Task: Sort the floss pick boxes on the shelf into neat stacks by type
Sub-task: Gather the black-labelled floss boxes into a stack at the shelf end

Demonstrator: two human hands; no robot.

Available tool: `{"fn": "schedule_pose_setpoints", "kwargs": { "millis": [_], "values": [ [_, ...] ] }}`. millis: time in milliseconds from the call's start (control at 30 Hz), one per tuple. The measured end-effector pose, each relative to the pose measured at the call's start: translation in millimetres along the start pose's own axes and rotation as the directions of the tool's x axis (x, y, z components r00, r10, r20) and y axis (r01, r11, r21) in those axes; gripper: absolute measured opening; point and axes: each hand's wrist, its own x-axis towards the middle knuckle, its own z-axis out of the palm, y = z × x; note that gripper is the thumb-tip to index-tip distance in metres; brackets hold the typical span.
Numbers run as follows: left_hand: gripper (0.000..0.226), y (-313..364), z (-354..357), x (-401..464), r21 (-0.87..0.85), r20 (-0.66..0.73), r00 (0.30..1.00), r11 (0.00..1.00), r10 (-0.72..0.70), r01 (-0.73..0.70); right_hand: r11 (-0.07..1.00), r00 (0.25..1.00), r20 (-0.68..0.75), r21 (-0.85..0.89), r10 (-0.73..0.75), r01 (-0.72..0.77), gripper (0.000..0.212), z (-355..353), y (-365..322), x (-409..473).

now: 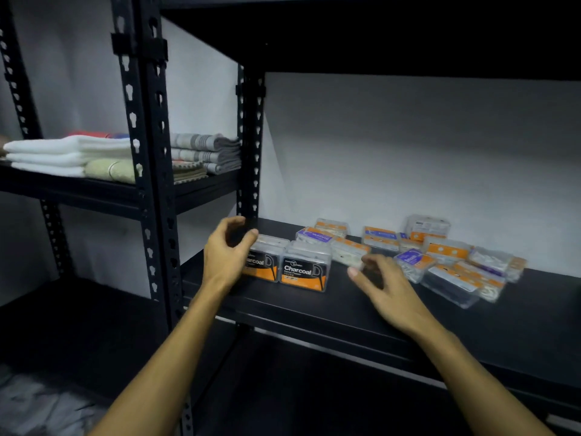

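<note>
Two Charcoal boxes stand side by side at the shelf's near left, a loose pile of boxes lying far right. The left hand curls around the left box, its grip wide; the right hand hovers beside them, fingers spread. Folded towels sit on the neighbouring rack, far left.

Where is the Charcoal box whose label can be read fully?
The Charcoal box stands upright near the shelf's front edge, between the two hands, beside a second Charcoal box partly hidden by the left hand.

Two Charcoal boxes stand side by side at the shelf's left; the left hand curls beside them, the right hand hovers with spread fingers (touching nothing) near a loose pile.
</note>
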Motion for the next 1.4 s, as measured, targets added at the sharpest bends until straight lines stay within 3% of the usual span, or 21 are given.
{"fn": "schedule_pose_setpoints", "kwargs": {
  "millis": [100,233,467,567,700,767,900,1000,1200,1400],
  "values": [
    [0.042,26,17,-19,0.282,0.1,0.946,0.903,0.307,-0.323,0.97,1.0,0.024,-0.241,0.002,0.004,0.057,-20,17,-13],
    [0.045,81,67,-45,0.3,0.341,0.81,0.761,0.477,-0.575,0.913,1.0,0.009,-0.408,0.018,-0.012,0.056,-36,34,-32],
    [0.039,91,183,-67,0.231,0.615,0.707,0.777,0.349,-0.585,0.832,0.974,-0.225,-0.546,-0.028,-0.102,0.063,-69,62,-42],
    [0.046,82,217,-57,0.345,0.657,0.697,0.708,0.288,-0.617,0.822,0.962,-0.274,-0.543,0.018,-0.17,0.073,-93,82,-45],
    [0.068,61,246,-41,0.566,0.658,0.746,0.586,0.102,-0.579,0.855,0.965,-0.254,-0.485,0.064,-0.185,0.069,-105,99,-44],
    [0.071,51,254,-36,0.614,0.679,0.734,0.532,0.02,-0.583,0.849,0.966,-0.251,-0.497,0.055,-0.178,0.066,-104,102,-42],
    [0.052,49,254,-40,0.654,0.674,0.73,0.369,0.111,-0.66,0.835,0.958,-0.287,-0.527,0.002,-0.16,0.052,-101,105,-35],
    [0.044,57,248,-50,0.659,0.654,0.727,0.315,0.209,-0.683,0.868,0.949,-0.315,-0.465,0.019,-0.172,0.04,-102,103,-33],
    [0.038,71,233,-70,0.623,0.63,0.723,0.373,0.282,-0.688,0.935,0.953,-0.3,-0.323,0.047,-0.147,0.04,-112,98,-48],
    [0.025,74,212,-94,0.427,0.62,0.708,0.612,0.338,-0.666,0.978,0.968,-0.244,-0.178,0.064,-0.11,0.045,-122,93,-69]
  ]
}}
